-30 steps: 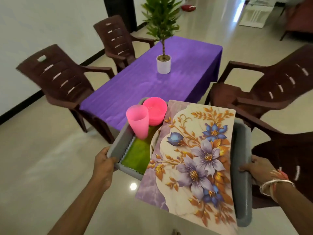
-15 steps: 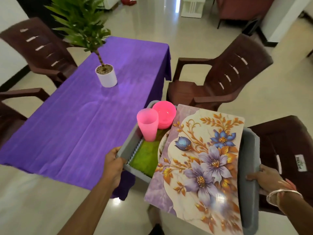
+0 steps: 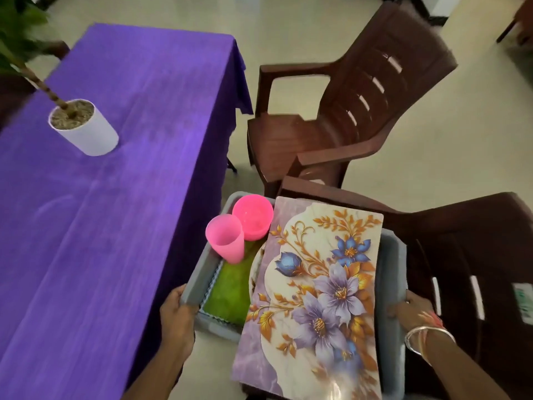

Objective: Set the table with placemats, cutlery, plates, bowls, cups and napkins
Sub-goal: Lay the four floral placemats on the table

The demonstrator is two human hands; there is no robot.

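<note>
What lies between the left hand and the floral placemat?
In the head view: the left wall of the grey plastic tub, then a green textured cloth inside it. The left hand grips that wall.

The left hand (image 3: 176,316) is gripping the tray (image 3: 199,281) at 7 o'clock, fingers curling on its edge. The right hand (image 3: 412,313), with bangles (image 3: 427,334) on its wrist, is gripping it at 4 o'clock.
</note>
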